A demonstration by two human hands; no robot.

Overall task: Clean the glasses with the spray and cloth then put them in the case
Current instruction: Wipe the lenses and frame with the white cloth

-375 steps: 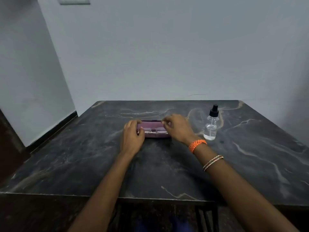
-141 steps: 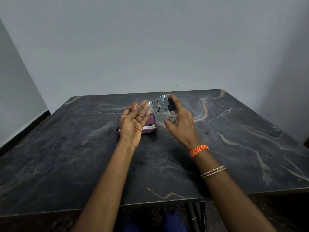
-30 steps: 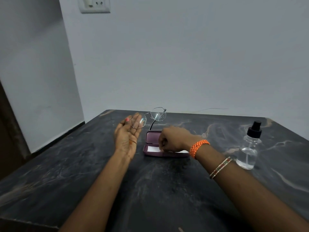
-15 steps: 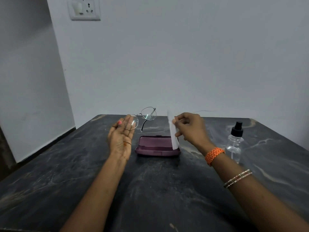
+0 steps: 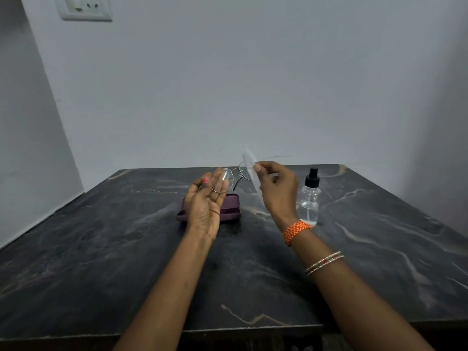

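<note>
My left hand (image 5: 206,201) holds thin wire-rimmed glasses (image 5: 228,179) upright by one lens, above the table. My right hand (image 5: 277,190) pinches a small white cloth (image 5: 250,168), which hangs edge-on just right of the glasses and partly covers the far lens. The purple glasses case (image 5: 231,207) lies open on the table behind my left hand, which hides much of it. A clear spray bottle (image 5: 310,198) with a black nozzle stands upright to the right of my right wrist.
The dark marble table (image 5: 126,249) meets a pale wall at its far edge and another wall on the left. A wall socket (image 5: 84,7) sits high at the upper left. The table's front edge runs across the bottom.
My right hand took the cloth out of the case and raised it beside the glasses. The glasses have stayed in my left hand, now a little lower and closer to the cloth.
</note>
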